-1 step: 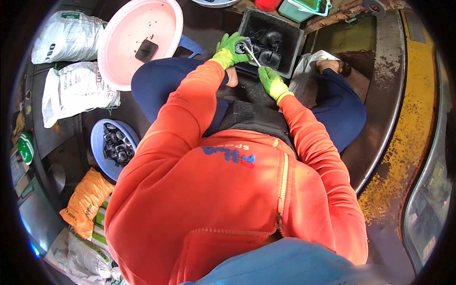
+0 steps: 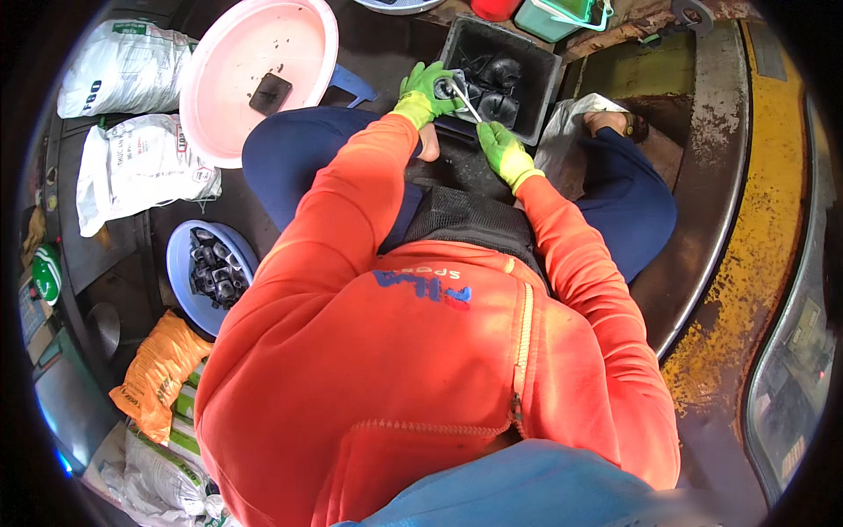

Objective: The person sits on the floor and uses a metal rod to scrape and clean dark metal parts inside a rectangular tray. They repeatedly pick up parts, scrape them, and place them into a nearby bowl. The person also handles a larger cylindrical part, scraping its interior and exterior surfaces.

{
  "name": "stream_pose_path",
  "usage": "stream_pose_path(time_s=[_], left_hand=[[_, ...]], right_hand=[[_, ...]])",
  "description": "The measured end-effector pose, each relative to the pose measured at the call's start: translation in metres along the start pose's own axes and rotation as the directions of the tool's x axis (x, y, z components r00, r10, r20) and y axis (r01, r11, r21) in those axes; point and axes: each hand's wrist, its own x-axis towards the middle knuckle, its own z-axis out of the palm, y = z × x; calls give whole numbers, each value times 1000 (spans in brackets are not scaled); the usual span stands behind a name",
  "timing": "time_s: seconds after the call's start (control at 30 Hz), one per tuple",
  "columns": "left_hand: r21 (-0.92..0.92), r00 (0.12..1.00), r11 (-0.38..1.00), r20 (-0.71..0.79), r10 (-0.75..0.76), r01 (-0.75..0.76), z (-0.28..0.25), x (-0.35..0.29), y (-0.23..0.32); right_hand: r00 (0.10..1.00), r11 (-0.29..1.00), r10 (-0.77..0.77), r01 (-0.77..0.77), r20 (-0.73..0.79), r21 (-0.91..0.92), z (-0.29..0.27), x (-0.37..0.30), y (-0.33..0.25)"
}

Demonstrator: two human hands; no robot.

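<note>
My left hand (image 2: 427, 93), in a green and yellow glove, grips a small dark cup-shaped piece (image 2: 445, 87) at the left edge of a black bin (image 2: 551, 72). My right hand (image 2: 505, 153), gloved alike, is closed round the lower end of a thin pale rod-like tool (image 2: 466, 102). The tool's far tip reaches into the mouth of the piece; the exact contact is too small to tell. Inside the bin lie several glossy black pieces (image 2: 502, 109). My fingers hide part of the held piece.
Left of my knee stands a pink basin (image 2: 215, 79) with a flat black piece (image 2: 270, 94) in it. A blue tub (image 2: 182, 274) holds several black parts. White sacks (image 2: 132, 162) and an orange bag (image 2: 161, 376) line the left. A green container (image 2: 543, 21) stands behind the bin.
</note>
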Motion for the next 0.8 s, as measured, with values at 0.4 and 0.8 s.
stream_pose_path(time_s=[0.4, 0.8], left_hand=[[-150, 937, 985, -348, 28, -85, 35, 11, -14], [-401, 958, 901, -281, 55, -169, 24, 4, -9]], right_hand=[[1000, 989, 3, -6, -22, -146, 0, 7, -6], [995, 996, -94, 93, -36, -9, 11, 14, 15]])
